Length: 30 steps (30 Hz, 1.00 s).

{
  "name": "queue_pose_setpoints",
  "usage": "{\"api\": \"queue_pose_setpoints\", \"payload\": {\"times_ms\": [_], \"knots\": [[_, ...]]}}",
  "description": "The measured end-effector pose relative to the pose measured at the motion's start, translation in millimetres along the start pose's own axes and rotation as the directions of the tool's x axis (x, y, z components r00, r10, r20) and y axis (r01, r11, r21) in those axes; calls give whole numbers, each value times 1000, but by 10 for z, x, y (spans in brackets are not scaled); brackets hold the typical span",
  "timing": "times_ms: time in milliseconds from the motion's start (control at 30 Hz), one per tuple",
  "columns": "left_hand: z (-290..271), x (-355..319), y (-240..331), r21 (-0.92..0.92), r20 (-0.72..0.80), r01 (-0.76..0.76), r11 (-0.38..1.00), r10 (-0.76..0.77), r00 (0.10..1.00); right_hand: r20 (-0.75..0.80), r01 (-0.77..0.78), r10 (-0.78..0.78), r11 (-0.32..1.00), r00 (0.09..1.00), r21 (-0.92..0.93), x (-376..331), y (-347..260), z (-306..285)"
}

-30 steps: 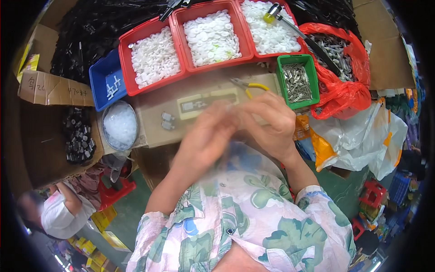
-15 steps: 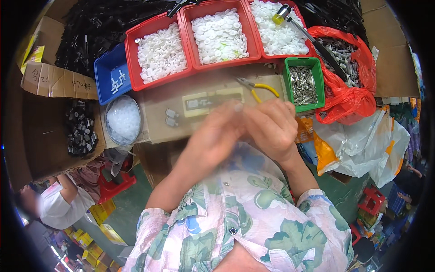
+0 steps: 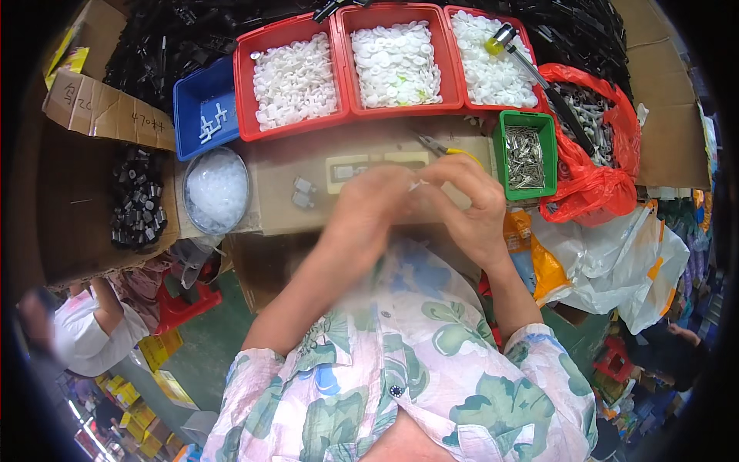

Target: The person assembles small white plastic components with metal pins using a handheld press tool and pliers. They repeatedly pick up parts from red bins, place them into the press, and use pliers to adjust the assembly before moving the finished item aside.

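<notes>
Cream block (image 3: 379, 159) on tabletop (image 3: 281, 165), pliers (image 3: 448, 149) right of it. Left hand (image 3: 371, 202) and right hand (image 3: 475, 212) meet by its near side. Grip blurred both sides: can't tell opening or hold.

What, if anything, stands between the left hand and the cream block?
Nothing visible: the left hand covers part of the cream block in this view. Whether they touch cannot be told.

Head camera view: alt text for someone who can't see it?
A person's left hand and right hand, close together at a worktable; anything in their grip is too blurred to identify. Beyond are three red bins of white parts; pliers lie nearby.
</notes>
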<state>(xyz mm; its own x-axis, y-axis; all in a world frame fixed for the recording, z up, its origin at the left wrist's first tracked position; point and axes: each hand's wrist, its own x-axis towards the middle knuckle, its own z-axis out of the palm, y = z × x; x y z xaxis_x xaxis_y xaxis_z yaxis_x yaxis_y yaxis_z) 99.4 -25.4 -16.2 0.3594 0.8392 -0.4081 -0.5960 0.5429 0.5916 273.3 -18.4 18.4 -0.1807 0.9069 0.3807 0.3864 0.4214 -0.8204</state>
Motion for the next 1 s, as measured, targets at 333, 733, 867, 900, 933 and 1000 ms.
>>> {"api": "queue_pose_setpoints", "payload": {"times_ms": [333,733,867,900,933,1000], "knots": [[111,-113,31,224,-9,-166,961,172,985,-15,104,-105,994,994,-32,-25,113,79],[-81,-117,37,340,-7,-211,917,227,974,63,122,-118,991,991,-47,-9,95,181],[-82,-164,53,398,-23,-287,871,323,946,138,140,-123,983,983,-121,28,99,208],[-74,-190,89,598,9,-354,719,435,900,151,146,-124,978,981,-148,46,98,216],[-75,-224,147,763,67,-387,517,532,844,169,152,-120,970,978,-192,67,99,231],[-162,-257,193,902,228,-408,140,648,726,203,165,-111,946,973,-277,117,105,266]]}}
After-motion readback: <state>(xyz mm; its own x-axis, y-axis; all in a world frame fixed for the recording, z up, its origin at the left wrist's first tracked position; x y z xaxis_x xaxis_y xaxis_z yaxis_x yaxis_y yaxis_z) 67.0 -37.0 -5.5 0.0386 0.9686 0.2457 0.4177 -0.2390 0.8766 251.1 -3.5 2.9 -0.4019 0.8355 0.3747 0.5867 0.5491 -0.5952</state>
